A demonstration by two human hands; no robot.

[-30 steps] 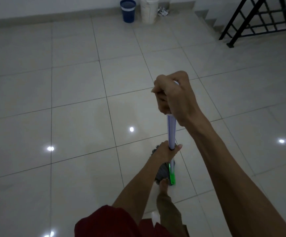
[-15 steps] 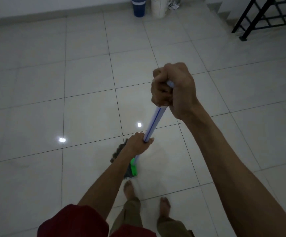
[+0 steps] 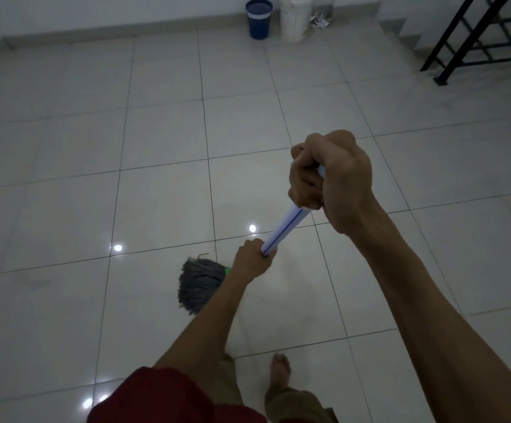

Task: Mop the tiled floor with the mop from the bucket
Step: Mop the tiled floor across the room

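The mop has a white handle with a thin blue stripe and a grey string head lying on the glossy tiled floor, left of centre. My right hand grips the top end of the handle in a fist. Lower down the handle, my left hand grips it just above the green socket, which is mostly hidden by that hand. A blue bucket stands by the far wall.
A white bucket and some crumpled paper sit next to the blue one. A black stair railing and steps fill the top right. My bare right foot stands on the tiles below the hands.
The mop head has swept left across the tiles and now shows left of my left forearm. The handle tilts more, and my feet have shifted.
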